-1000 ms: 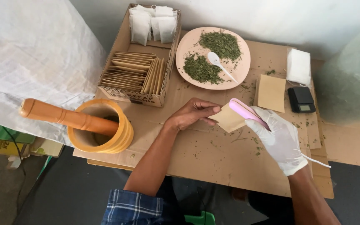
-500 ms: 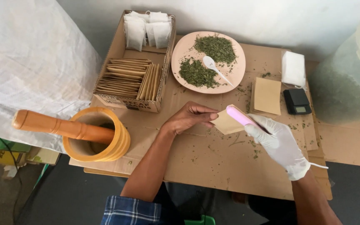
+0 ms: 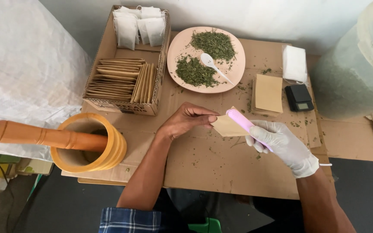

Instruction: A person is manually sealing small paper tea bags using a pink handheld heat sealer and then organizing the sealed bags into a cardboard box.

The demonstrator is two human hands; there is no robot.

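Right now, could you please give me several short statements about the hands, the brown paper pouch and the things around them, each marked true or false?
1. The bare left hand pinches the small brown paper pouch. True.
2. The right hand is bare. False: it wears a white glove and holds a pink tool at the pouch.
3. The white plastic spoon lies on the round pink plate between two heaps of dried green leaves. True.
4. The wooden pestle lies flat on the cardboard. False: it rests in the yellow wooden mortar.
5. The small black scale sits inside the cardboard box. False: it sits on the cardboard sheet, right of the plate.
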